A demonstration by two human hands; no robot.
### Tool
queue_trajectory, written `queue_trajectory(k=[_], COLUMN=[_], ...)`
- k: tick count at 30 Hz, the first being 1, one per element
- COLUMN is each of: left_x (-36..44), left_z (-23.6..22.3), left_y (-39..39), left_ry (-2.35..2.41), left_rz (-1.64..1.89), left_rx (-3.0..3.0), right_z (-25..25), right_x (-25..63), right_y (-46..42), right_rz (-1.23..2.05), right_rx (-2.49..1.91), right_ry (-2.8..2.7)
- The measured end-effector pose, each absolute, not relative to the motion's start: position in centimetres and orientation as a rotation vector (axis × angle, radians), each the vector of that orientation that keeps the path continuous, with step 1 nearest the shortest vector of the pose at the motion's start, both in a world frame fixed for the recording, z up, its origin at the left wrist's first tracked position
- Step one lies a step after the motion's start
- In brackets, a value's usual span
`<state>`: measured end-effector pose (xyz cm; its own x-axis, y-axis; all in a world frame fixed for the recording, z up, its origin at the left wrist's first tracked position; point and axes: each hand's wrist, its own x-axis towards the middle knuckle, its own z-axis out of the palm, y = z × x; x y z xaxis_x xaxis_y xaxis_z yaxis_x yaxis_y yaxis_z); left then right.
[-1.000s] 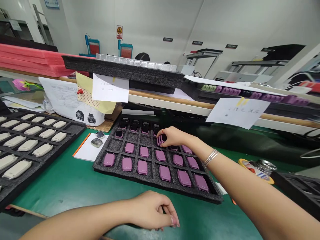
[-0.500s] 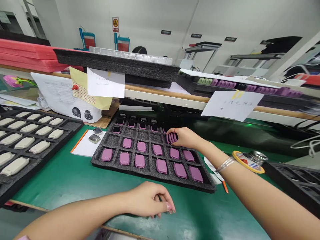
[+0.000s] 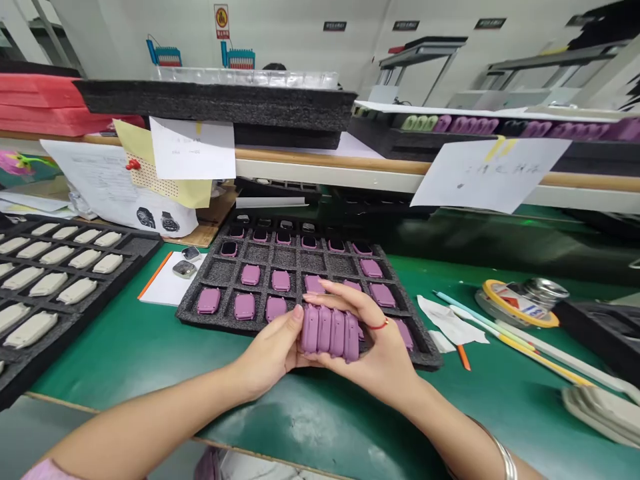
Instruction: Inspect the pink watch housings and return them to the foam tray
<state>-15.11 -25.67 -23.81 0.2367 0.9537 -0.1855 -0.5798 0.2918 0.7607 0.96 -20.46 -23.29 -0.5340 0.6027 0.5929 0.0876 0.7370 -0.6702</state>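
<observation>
A factory workshop with green workbench [image 3: 100, 353], foam trays [image 3: 186, 313].

Honestly not much you can actually read here. Up on the wall there's a small yellow-and-red safety sign [image 3: 222, 21] with a symbol and a couple of characters under it, too tiny to make out. Further right, a row of little black plaques [image 3: 335, 26] have white lettering, also unreadable. The white note on the left [image 3: 193, 148] and the taped one on the right [image 3: 490, 167] both have faint handwriting, looks like Chinese, but I can't read it. The printed sheet [image 3: 107, 183] with the two watch pictures has blurry text, and the tape roll's label [image 3: 520, 303] shows red print, no legible words.
</observation>
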Motion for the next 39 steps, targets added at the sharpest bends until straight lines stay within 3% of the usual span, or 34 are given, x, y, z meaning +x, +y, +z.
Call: queue_trajectory(k=[39], left_x=[-15.9], left_z=[-23.3], left_y=[-25.5], left_ry=[0.913], left_rz=[0.967], left_rx=[1.079], right_z=[-24.5], right_x=[1.5], right_y=[-20.3], right_rz=[0.954], right_rx=[-0.428], right_ry=[-1.928])
